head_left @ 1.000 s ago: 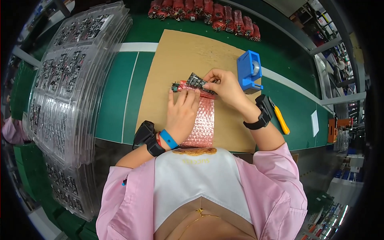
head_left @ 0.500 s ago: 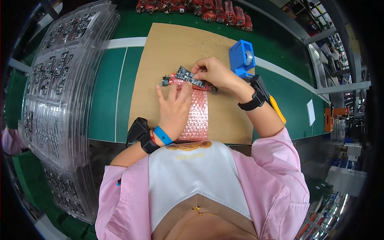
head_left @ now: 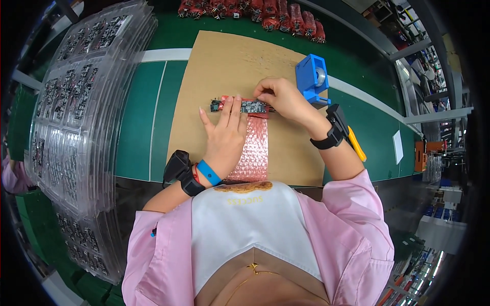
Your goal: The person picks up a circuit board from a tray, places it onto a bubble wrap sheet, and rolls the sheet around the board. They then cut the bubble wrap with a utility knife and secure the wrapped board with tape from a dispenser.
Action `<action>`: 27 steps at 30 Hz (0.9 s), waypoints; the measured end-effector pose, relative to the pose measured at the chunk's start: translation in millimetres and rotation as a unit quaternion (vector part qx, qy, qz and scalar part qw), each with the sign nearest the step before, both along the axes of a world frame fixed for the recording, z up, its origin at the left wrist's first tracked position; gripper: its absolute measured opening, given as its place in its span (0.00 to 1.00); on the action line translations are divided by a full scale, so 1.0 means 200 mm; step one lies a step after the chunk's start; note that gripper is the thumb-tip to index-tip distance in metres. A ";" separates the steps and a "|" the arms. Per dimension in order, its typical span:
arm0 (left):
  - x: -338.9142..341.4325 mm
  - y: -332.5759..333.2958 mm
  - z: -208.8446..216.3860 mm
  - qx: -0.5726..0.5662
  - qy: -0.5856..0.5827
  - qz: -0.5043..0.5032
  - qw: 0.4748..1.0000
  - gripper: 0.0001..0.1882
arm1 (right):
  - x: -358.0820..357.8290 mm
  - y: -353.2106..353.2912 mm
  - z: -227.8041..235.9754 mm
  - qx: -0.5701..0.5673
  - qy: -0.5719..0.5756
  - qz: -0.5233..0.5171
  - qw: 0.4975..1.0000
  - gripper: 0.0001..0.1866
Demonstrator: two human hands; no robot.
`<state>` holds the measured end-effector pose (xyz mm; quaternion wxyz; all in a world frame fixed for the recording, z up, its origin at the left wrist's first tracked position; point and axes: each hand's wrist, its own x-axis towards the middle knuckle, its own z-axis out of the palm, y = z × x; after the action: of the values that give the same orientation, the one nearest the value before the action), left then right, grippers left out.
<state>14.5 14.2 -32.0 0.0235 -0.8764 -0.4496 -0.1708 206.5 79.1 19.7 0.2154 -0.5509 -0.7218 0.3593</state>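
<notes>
The left hand (head_left: 226, 137) now lies flat, fingers spread, pressing the pink bubble-wrap bag (head_left: 253, 148). At two o'clock, the right hand (head_left: 280, 97) pinches the circuit board (head_left: 240, 106), now level at the bag's mouth.

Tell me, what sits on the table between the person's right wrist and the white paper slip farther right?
In the head view, a yellow-handled tool lies on the green table, just beside the right hand's wrist; from there to the paper slip is bare green surface.

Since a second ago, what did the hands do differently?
The left hand flattened onto the pink bubble wrap, fingers spread. The right hand keeps its grip on the dark circuit board, now lying level across the wrap's top edge. The blue tape dispenser and clear trays stayed put.
</notes>
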 end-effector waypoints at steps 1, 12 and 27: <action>0.00 0.00 0.00 0.000 -0.005 0.005 1.000 0.19 | 0.00 0.00 -0.01 0.000 0.000 0.002 1.000 0.04; 0.00 0.00 0.02 0.013 -0.001 0.009 1.000 0.21 | 0.01 -0.09 0.01 0.061 -0.026 0.006 0.998 0.05; -0.05 0.00 0.05 -0.018 -0.004 -0.028 0.999 0.24 | -0.06 -0.14 -0.05 0.198 -0.086 -0.010 0.976 0.11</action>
<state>3.6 14.9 -21.2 0.0017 -0.8883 -0.4280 -0.1666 194.1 50.3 8.7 0.2614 -0.5329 -0.7890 0.1584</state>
